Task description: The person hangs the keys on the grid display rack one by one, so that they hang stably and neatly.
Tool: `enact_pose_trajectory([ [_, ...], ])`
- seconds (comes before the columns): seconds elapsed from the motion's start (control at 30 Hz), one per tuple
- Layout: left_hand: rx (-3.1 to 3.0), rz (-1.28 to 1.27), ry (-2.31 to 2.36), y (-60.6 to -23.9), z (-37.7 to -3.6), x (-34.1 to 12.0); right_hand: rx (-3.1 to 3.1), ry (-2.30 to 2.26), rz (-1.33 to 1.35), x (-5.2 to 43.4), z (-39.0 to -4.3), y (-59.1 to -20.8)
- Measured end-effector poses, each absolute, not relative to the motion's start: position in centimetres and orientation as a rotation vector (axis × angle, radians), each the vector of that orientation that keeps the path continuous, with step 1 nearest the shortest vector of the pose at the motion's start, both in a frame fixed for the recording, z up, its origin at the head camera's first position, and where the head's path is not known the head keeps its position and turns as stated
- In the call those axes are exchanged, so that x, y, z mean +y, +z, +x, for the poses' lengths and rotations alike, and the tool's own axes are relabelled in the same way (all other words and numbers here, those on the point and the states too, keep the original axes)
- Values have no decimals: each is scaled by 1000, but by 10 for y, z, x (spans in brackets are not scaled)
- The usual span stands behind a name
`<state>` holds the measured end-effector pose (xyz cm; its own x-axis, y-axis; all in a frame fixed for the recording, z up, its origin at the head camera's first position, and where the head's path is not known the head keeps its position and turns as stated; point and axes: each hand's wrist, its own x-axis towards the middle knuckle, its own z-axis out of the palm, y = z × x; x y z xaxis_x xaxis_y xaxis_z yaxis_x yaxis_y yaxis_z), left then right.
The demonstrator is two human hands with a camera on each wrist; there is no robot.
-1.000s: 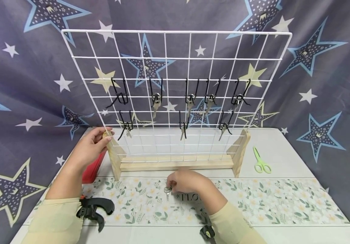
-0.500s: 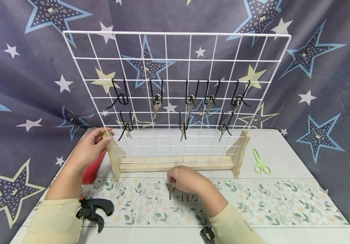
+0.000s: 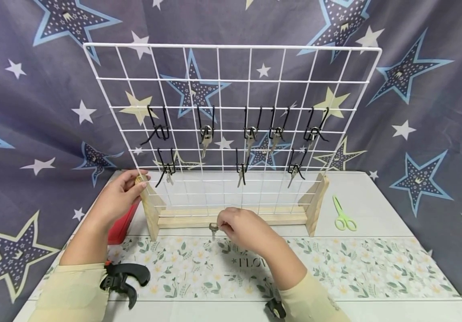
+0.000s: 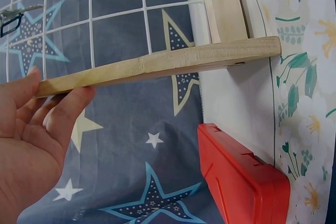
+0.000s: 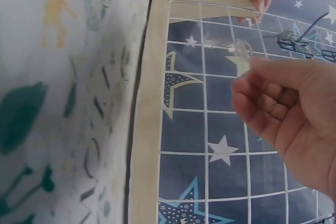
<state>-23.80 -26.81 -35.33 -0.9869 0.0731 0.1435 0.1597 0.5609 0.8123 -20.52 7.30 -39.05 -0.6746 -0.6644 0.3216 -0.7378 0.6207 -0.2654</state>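
Right hand (image 3: 242, 228) pinched a small silver key (image 3: 213, 229) just above the floral mat (image 3: 356, 264), before the wooden base (image 3: 231, 216), left hand (image 3: 120, 197) gripped the rack's left wooden foot (image 3: 149, 201), red case (image 3: 121, 223) beside it, keys hung on black hooks (image 3: 251, 129), green scissors (image 3: 343, 214) well right.

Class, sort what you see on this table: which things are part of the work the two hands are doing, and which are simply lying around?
In use:
- key, pinched by the right hand
- white wire grid rack, its wooden foot gripped by the left hand
- black hooks, most already carrying keys

Lying about:
- green scissors
- red case
- black clamp
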Motion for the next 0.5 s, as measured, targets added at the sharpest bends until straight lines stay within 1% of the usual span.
enact_pose_trajectory([
  [0.27,-2673,-215,-1428,-353,-236,-268,-2629,622,1171,74,-197,-377],
  [0.5,-2694,-199,-1438,-353,-238,-269,-2659,931,1219,71,-190,-361],
])
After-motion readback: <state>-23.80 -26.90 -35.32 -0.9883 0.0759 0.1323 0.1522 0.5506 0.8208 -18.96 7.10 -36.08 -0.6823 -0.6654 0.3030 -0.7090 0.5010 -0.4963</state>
